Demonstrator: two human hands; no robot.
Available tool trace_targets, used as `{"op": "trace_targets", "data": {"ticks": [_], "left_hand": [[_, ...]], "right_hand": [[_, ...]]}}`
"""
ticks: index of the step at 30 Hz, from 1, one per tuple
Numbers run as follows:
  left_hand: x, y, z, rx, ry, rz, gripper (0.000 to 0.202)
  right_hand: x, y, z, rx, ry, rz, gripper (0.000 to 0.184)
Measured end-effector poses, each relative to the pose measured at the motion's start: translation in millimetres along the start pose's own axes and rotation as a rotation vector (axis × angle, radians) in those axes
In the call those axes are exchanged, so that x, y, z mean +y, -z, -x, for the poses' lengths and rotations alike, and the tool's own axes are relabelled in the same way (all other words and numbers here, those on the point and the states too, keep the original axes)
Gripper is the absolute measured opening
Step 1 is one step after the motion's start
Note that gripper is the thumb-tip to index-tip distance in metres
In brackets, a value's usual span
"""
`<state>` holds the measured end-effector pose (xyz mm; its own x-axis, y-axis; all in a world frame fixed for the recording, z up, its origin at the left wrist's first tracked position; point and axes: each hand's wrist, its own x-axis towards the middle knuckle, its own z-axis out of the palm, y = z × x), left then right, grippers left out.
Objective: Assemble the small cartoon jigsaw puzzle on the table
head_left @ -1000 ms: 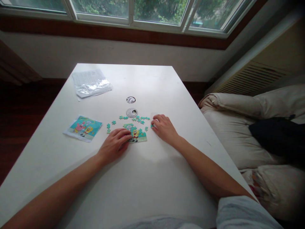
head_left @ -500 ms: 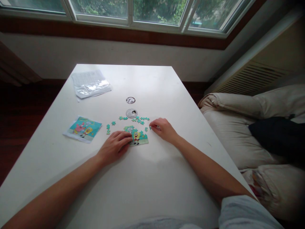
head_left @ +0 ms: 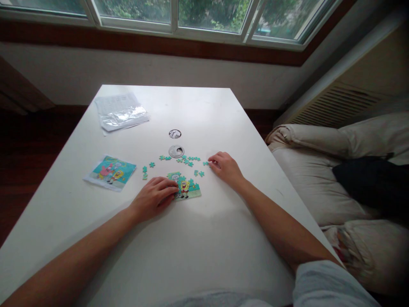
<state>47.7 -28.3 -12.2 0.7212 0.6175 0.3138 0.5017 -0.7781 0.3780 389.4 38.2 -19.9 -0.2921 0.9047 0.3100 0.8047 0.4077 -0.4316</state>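
Note:
A partly joined jigsaw puzzle (head_left: 188, 190) with cartoon figures on a green-blue ground lies flat on the white table. My left hand (head_left: 156, 192) presses its curled fingers on the puzzle's left side and covers that part. To the puzzle's upper right, my right hand (head_left: 225, 168) has thumb and fingertips together at a small turquoise puzzle piece (head_left: 205, 163), partly hidden by them. Two loose pieces (head_left: 199, 173) lie between that hand and the puzzle. Several more puzzle pieces (head_left: 188, 161) form a loose arc above it, and others (head_left: 145, 172) lie beyond my left hand.
On the left of the table (head_left: 204, 247) lies a picture card (head_left: 111, 172) in a clear wrapper with the same figures. Papers in a plastic sleeve (head_left: 123, 113) are at the far left. Two round metallic-looking discs (head_left: 176, 151) sit behind the pieces. A sofa (head_left: 297, 179) adjoins the right side.
My right hand has left a piece beside the puzzle and moved up and right to another piece. The joined puzzle has shifted slightly toward me and turned a little under my left hand.

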Motion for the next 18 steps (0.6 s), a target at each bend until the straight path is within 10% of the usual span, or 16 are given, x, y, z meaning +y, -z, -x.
{"op": "trace_targets", "data": {"ticks": [18], "left_hand": [[1.3,-0.4,-0.9,-0.016,-0.001,-0.009,0.027]], "right_hand": [[-21.6,0.0,-1.2,-0.049,0.092,-0.12,0.011]]}}
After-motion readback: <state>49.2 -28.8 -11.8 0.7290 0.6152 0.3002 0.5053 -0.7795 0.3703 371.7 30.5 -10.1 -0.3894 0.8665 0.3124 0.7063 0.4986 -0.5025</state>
